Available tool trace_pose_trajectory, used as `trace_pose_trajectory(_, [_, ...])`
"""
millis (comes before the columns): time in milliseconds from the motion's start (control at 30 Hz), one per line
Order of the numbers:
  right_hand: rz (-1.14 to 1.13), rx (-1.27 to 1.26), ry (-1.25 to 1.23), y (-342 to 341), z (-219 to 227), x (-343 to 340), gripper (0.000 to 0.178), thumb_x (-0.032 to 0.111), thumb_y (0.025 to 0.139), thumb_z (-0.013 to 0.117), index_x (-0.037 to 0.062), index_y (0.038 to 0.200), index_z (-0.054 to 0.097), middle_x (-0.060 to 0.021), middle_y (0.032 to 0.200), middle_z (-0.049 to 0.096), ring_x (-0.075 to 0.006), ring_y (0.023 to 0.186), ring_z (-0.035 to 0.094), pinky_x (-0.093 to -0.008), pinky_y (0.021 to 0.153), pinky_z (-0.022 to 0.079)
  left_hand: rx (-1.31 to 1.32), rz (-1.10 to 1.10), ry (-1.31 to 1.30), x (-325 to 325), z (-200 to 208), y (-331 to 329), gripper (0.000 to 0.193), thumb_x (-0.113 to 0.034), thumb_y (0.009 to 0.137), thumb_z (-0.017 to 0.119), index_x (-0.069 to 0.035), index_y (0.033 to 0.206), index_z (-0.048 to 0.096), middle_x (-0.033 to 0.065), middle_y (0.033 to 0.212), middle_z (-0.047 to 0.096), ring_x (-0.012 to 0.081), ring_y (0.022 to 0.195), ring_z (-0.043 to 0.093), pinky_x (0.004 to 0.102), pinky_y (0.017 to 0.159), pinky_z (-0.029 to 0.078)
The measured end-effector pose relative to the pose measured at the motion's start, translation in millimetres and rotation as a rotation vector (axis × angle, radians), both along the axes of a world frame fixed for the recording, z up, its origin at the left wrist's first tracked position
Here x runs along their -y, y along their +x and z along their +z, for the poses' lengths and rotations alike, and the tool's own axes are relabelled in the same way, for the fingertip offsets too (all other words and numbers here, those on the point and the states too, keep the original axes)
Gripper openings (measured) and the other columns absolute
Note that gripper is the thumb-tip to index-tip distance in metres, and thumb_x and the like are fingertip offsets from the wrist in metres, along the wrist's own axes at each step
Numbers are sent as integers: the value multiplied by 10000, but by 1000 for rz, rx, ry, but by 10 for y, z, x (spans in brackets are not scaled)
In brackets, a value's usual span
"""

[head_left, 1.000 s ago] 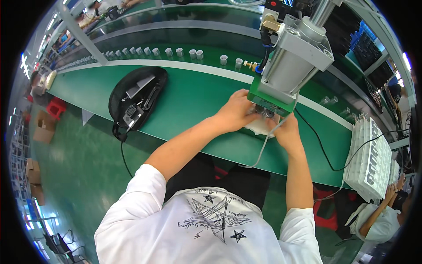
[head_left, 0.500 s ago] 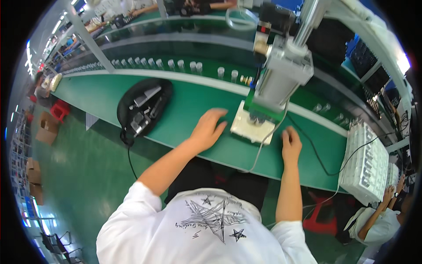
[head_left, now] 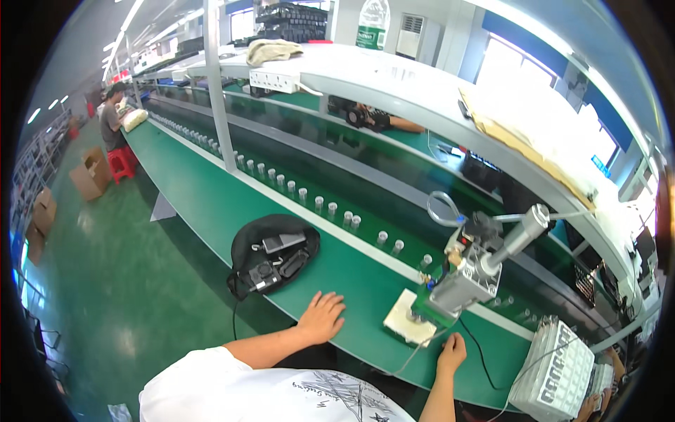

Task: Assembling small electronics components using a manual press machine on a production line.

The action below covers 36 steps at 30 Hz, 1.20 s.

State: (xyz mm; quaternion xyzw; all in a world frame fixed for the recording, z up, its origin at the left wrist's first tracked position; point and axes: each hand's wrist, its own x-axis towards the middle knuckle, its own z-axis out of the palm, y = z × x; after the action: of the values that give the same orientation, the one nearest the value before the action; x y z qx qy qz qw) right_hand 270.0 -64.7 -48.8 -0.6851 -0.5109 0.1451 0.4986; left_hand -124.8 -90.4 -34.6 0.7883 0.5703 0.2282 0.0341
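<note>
My left hand [head_left: 322, 318] lies on the green bench top with its fingers spread, holding nothing that I can see. My right hand [head_left: 451, 352] is near the bench's front edge, its fingers curled in; whatever is inside them, if anything, is hidden. Between the hands, a little farther back, stands a small pneumatic press [head_left: 464, 285] with a metal cylinder. Its pale, cream-coloured base plate [head_left: 403, 322] rests on the bench. Neither hand touches the press. Left of my left hand sits a black zip case [head_left: 242, 243] with small electronic devices [head_left: 281, 243] in it.
A row of small clear cups [head_left: 303, 194] runs along the conveyor behind the bench. White stacked trays [head_left: 555, 366] stand at the right. A thin cable [head_left: 479, 352] crosses the bench beside my right hand. A metal post [head_left: 218, 91] rises behind. Cartons [head_left: 90, 174] and a seated person [head_left: 112, 119] are far left.
The view has tilted up, bringing in the shelf and windows. My left hand has come down flat, farther from the press. My right hand stays right of the press, fingers more curled.
</note>
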Motion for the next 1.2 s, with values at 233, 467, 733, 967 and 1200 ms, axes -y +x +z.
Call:
trace_pose_trajectory(233, [-122,-24,-51,16,10,43,183,105,939,580,-47,1017,648,-62,742,613,-106,594,542,-274,555,446,-34,-65,-54,-86,127,47,392,-271,884,597,-73,1218,548,134,1368,476,330,1341,378,545,1144,235])
trace_pose_trajectory(467, [-241,-154,-6,57,-131,58,226,140,919,616,-41,1045,664,-59,740,632,-110,606,544,-271,581,459,-14,-136,-111,-87,89,23,396,-221,873,595,-74,1235,533,148,1370,468,348,1337,369,585,1130,197])
trace_pose_trajectory(733, [-197,-228,18,-32,-34,-13,223,173,904,642,-3,1035,683,-80,717,629,-148,641,574,-301,642,484,-68,-136,-40,-79,108,4,384,-182,857,588,-64,1218,532,152,1354,489,364,1326,390,556,1143,211])
trace_pose_trajectory(967, [109,-304,-103,51,63,-1,200,163,917,639,-3,1014,692,-15,692,600,-86,595,525,-255,566,433,-60,-135,-1,-110,150,88,362,-149,856,570,-63,1205,526,144,1340,502,357,1318,412,552,1134,245])
trace_pose_trajectory(1200, [294,-385,-201,180,189,65,180,132,939,612,-16,1010,686,5,708,585,-55,577,487,-226,517,382,-109,-111,-42,-84,107,101,376,-168,853,576,-75,1214,528,126,1356,489,341,1330,395,547,1136,246])
